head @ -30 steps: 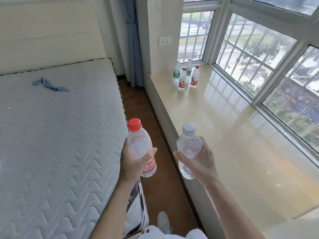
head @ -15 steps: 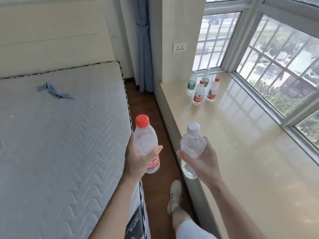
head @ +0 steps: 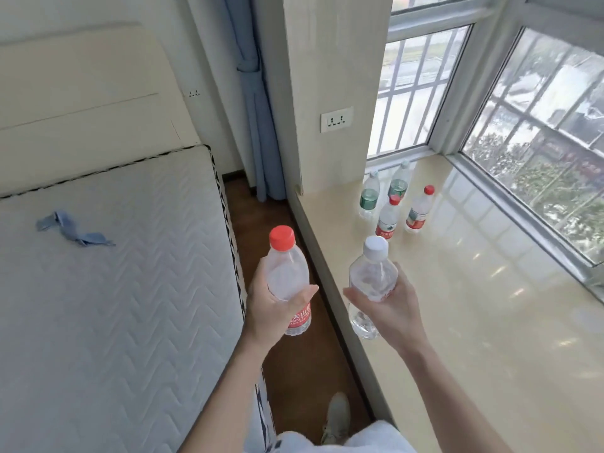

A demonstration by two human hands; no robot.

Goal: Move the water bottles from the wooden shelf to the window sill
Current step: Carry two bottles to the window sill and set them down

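Observation:
My left hand (head: 271, 312) grips a clear water bottle with a red cap and red label (head: 287, 276), held upright over the floor strip between bed and sill. My right hand (head: 389, 305) grips a clear bottle with a white cap (head: 371, 279) at the sill's near edge. The wide glossy cream window sill (head: 474, 305) runs along the right. Several bottles stand in a cluster at its far end: two with green labels (head: 369, 199) at the back, two with red caps (head: 388, 217) in front. The wooden shelf is out of view.
A bare quilted mattress (head: 114, 305) fills the left, with a blue cloth strip (head: 73, 228) on it. A narrow brown floor strip (head: 294, 371) lies between bed and sill. A blue curtain (head: 258, 109) and a wall socket (head: 336, 119) are ahead. My shoe (head: 336, 416) is on the floor.
I have walked forward along the floor strip; the bottle cluster on the sill is nearer. Both hands keep holding their bottles in the same pose.

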